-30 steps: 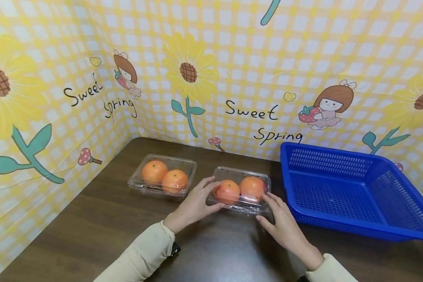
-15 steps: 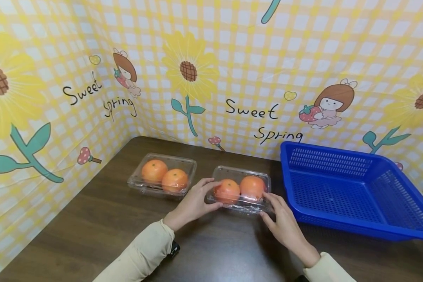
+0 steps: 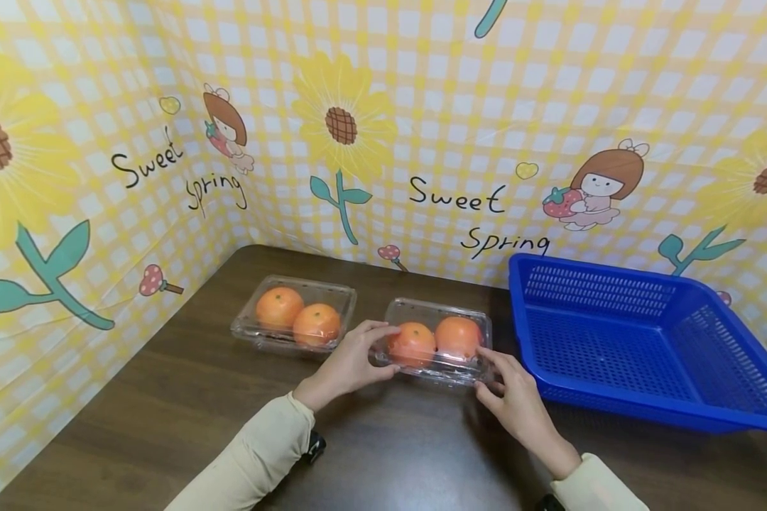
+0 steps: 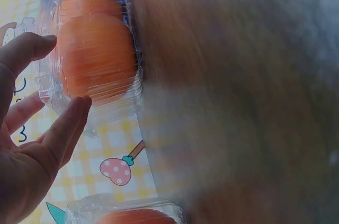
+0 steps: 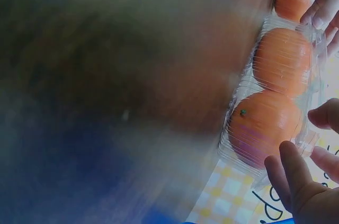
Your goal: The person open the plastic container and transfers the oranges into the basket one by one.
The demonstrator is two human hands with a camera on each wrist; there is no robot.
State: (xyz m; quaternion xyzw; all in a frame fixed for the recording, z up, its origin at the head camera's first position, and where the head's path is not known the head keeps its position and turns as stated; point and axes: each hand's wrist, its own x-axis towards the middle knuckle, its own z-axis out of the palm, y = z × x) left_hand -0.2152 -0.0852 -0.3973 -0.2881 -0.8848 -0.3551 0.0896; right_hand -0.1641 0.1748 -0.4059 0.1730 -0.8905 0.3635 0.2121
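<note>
A clear plastic clamshell box with two oranges inside stands lid-down on the table, between my hands. My left hand holds its left end, fingers along the side and thumb at the near corner; the left wrist view shows fingertips against the plastic. At the right end, my right hand grips the near corner with bent fingers and thumb. In the right wrist view those fingertips lie close to the lower orange.
A second clear box with two oranges sits to the left, near my left hand. At the right stands a blue perforated basket. A yellow checked cloth rises behind the brown table.
My right hand has moved slightly in, its thumb now at the box's near corner. The left thumb has shifted a little left. The boxes and basket stay in place.
</note>
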